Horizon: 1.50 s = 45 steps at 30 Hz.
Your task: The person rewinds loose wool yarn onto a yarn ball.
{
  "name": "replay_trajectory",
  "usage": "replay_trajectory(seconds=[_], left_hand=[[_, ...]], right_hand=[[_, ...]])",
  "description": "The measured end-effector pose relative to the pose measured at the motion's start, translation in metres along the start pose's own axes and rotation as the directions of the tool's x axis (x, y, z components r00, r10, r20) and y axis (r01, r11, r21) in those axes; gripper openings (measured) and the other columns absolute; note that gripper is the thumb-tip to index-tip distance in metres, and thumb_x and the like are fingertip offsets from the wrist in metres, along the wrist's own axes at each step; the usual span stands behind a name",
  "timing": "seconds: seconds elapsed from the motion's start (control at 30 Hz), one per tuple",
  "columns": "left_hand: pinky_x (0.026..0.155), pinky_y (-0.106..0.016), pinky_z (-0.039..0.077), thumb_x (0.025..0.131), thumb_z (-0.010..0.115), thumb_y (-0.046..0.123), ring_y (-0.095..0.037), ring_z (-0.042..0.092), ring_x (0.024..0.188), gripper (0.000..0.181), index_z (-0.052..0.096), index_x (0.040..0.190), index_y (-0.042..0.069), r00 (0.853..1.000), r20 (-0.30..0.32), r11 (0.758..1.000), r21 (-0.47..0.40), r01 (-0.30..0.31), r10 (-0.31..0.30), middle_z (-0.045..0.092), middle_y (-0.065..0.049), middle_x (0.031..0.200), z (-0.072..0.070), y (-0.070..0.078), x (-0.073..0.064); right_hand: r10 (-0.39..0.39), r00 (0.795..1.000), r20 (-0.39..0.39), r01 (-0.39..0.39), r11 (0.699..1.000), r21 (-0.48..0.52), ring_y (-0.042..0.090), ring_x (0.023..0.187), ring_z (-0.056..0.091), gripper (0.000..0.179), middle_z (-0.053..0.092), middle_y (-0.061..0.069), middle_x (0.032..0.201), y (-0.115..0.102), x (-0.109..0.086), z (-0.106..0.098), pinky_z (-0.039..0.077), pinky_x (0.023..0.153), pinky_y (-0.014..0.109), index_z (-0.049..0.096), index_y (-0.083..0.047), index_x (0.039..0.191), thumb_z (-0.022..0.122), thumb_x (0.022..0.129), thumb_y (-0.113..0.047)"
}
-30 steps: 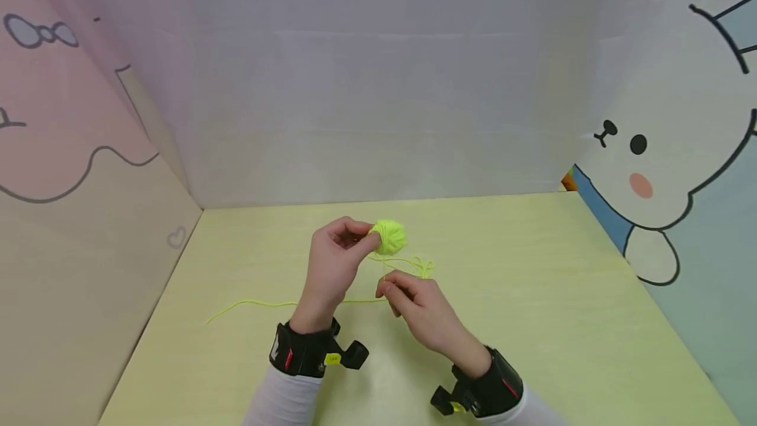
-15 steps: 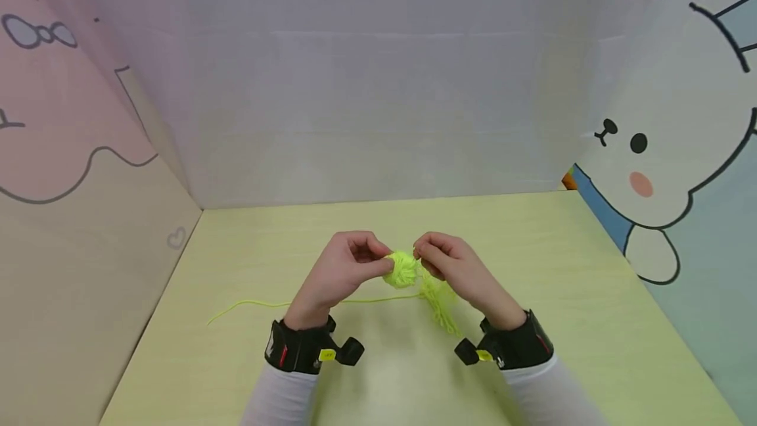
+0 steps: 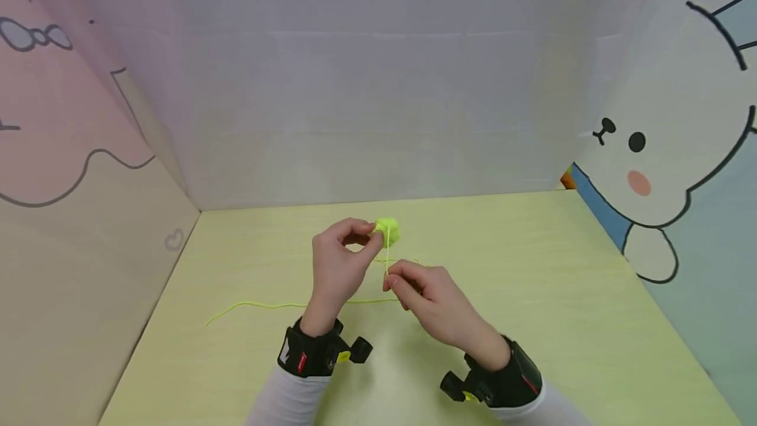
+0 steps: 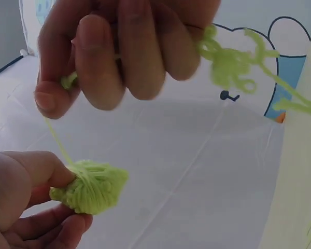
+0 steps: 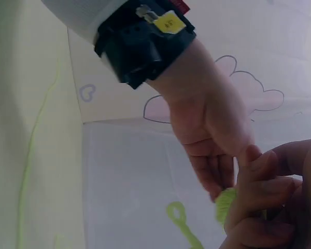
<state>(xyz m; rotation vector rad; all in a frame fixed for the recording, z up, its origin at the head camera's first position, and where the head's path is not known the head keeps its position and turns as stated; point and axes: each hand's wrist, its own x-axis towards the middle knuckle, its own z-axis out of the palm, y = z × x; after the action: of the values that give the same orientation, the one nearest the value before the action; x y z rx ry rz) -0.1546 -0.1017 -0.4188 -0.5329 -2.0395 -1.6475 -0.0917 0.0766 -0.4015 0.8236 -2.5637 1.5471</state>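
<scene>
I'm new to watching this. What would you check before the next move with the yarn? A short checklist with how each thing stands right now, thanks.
1. Yarn ball secure: ok; the left hand pinches it between thumb and fingers.
2. Strand held: ok; the right hand pinches it.
3. Strand straight between ball and fingers: ok; no slack shows there.
4. Spare yarn laid out neatly: not ok; loops bunch up beside the right hand in the left wrist view.
5. Loops free of knots: cannot tell; they are too blurred.
6. Tail unpinned: ok as far as visible; it lies on the table with nothing seen on it.
</scene>
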Motion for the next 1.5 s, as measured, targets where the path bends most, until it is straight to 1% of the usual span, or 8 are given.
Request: replay_trajectory(seconds=[0.2,0.43,0.57,0.7,0.87,1.2,1.33,1.5], left_hand=[[0.067,-0.026,0.058,0.085,0.076,0.006,-0.025,0.066,0.077,0.009,0.072,0.092,0.002,0.989,0.03,0.921,-0.36,0.149,-0.148,0.072,-0.008,0.093,-0.006,0.006,0.002],[0.075,-0.027,0.056,0.086,0.074,0.004,-0.021,0.065,0.083,0.007,0.069,0.087,0.01,0.92,0.324,0.778,-0.51,0.367,-0.222,0.072,-0.002,0.093,-0.016,0.012,0.002],[0.075,-0.027,0.056,0.086,0.075,0.005,-0.022,0.066,0.083,0.006,0.069,0.085,0.007,0.858,0.488,0.774,-0.475,0.418,-0.163,0.073,-0.002,0.093,-0.019,0.009,0.002],[0.072,-0.027,0.057,0.086,0.076,0.005,-0.025,0.066,0.079,0.008,0.07,0.088,0.001,0.821,0.553,0.839,-0.372,0.398,-0.144,0.072,-0.007,0.091,-0.017,0.005,0.003],[0.069,-0.031,0.058,0.084,0.077,0.01,-0.022,0.068,0.075,0.007,0.073,0.089,0.006,0.85,0.481,0.928,-0.171,0.331,-0.215,0.072,-0.006,0.087,-0.01,0.001,0.002],[0.066,-0.033,0.058,0.083,0.076,0.01,-0.016,0.066,0.073,0.011,0.071,0.093,0.013,0.954,0.224,0.972,-0.081,0.222,-0.2,0.069,-0.002,0.088,-0.003,-0.001,0.0],[0.066,-0.027,0.055,0.086,0.072,0.007,-0.021,0.063,0.077,0.021,0.071,0.106,0.013,0.947,0.222,0.945,-0.18,0.272,-0.231,0.066,-0.008,0.09,-0.001,-0.001,-0.001],[0.071,-0.029,0.053,0.091,0.063,0.006,-0.021,0.062,0.081,0.029,0.071,0.116,0.018,0.897,0.373,0.933,-0.171,0.317,-0.236,0.067,-0.007,0.096,-0.002,-0.002,0.0]], right_hand=[[0.03,0.998,0.063,-0.033,0.998,0.049,0.012,0.051,0.041,0.021,0.048,-0.005,0.064,0.028,0.001,0.017,0.032,0.047,0.022,0.064,-0.022,0.094,0.048,0.107,-0.026],[0.181,0.978,0.104,-0.202,0.944,0.26,0.013,0.051,0.035,0.027,0.042,0.001,0.064,0.047,0.009,0.007,0.031,0.049,0.021,0.065,-0.008,0.104,0.044,0.108,-0.025],[0.215,0.973,0.086,-0.231,0.912,0.338,0.012,0.053,0.036,0.027,0.043,0.003,0.066,0.047,0.014,-0.012,0.033,0.051,0.021,0.062,0.0,0.109,0.043,0.108,-0.018],[0.188,0.981,0.039,-0.191,0.938,0.288,0.015,0.053,0.035,0.027,0.039,0.005,0.065,0.038,0.018,-0.032,0.032,0.051,0.022,0.062,-0.003,0.1,0.045,0.108,-0.022],[0.116,0.993,-0.03,-0.112,0.986,0.122,0.019,0.051,0.037,0.024,0.042,0.007,0.064,0.019,0.016,-0.043,0.032,0.048,0.027,0.064,-0.01,0.095,0.048,0.107,-0.024],[-0.002,0.996,-0.084,-0.013,0.985,-0.174,0.007,0.049,0.04,0.015,0.048,-0.009,0.063,0.01,0.003,0.0,0.032,0.046,0.021,0.063,-0.025,0.093,0.054,0.104,-0.021],[-0.021,0.995,-0.094,-0.006,0.961,-0.277,0.004,0.052,0.041,0.016,0.047,-0.013,0.063,0.015,0.002,0.014,0.033,0.047,0.021,0.062,-0.028,0.09,0.055,0.102,-0.02],[-0.021,0.989,-0.147,-0.032,0.937,-0.347,0.003,0.05,0.04,0.025,0.043,-0.014,0.059,0.015,0.004,0.018,0.032,0.045,0.021,0.056,-0.031,0.077,0.057,0.1,-0.021]])
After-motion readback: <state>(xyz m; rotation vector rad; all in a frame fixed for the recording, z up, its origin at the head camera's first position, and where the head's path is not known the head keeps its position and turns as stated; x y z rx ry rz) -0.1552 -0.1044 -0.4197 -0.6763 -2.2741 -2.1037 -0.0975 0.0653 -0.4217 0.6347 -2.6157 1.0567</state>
